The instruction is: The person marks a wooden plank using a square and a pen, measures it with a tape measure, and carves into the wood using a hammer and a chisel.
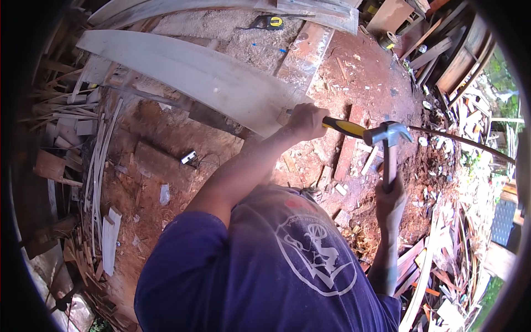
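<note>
My left hand [306, 122] is closed around a chisel [344, 127] with a yellow and black handle. The blade end points left, at the end of a long pale wooden board [204, 74]; my fingers hide most of the blade. On the right, my right hand [391, 196] grips a claw hammer [390, 160] by its handle, held upright. Its metal head is at the butt of the chisel handle; whether they touch I cannot tell. The board lies slanting across the work area, resting over other timber.
A yellow tape measure [275, 22] lies beyond the board, by another plank [310, 52]. A small silver-and-black object [188, 157] sits on the reddish ground. Strips of scrap wood [102, 160] are piled at left, more offcuts [437, 265] at lower right. A brick-red block [349, 144] lies below the chisel.
</note>
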